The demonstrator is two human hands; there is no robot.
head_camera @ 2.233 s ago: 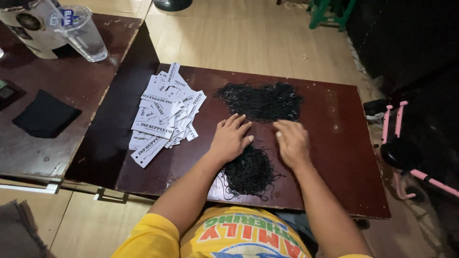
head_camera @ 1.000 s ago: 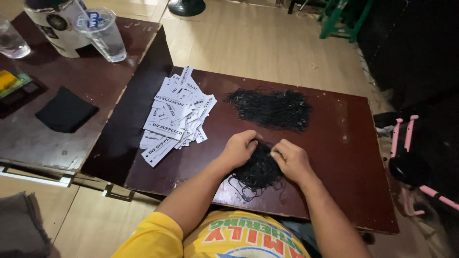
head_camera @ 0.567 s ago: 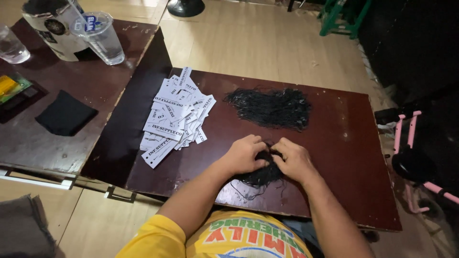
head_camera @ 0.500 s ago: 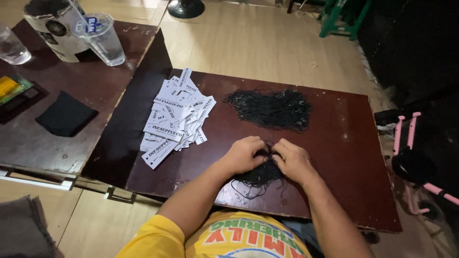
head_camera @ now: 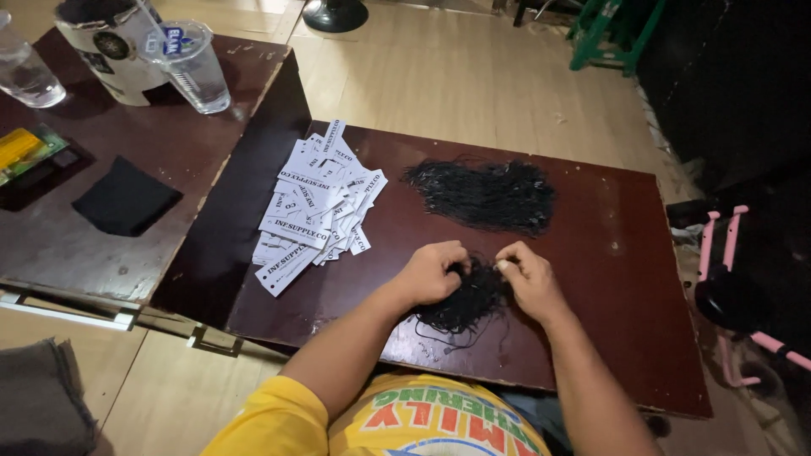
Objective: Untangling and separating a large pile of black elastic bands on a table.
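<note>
Two heaps of black string: your left hand (head_camera: pixel 431 272) and right hand (head_camera: pixel 530 279) pinch strands of the near heap (head_camera: pixel 466 306); the other heap (head_camera: pixel 486 194) lies at twelve o'clock, one pile of white tags (head_camera: pixel 317 207) at ten.

Two heaps of black string are counted: a near heap (head_camera: pixel 465 300) and a far heap (head_camera: pixel 483 194). One pile of white tags (head_camera: pixel 317 207) and two clear cups (head_camera: pixel 193 66) are counted.

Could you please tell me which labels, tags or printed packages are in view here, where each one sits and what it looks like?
Paper tags: loose pile on the dark table, left of the hands; white rectangles, black print.
Plastic cup: side table, far left; clear, with a blue and white label.
Round container: behind the cup; white with dark emblems.
Flat packet: left edge; yellow and green.
</note>
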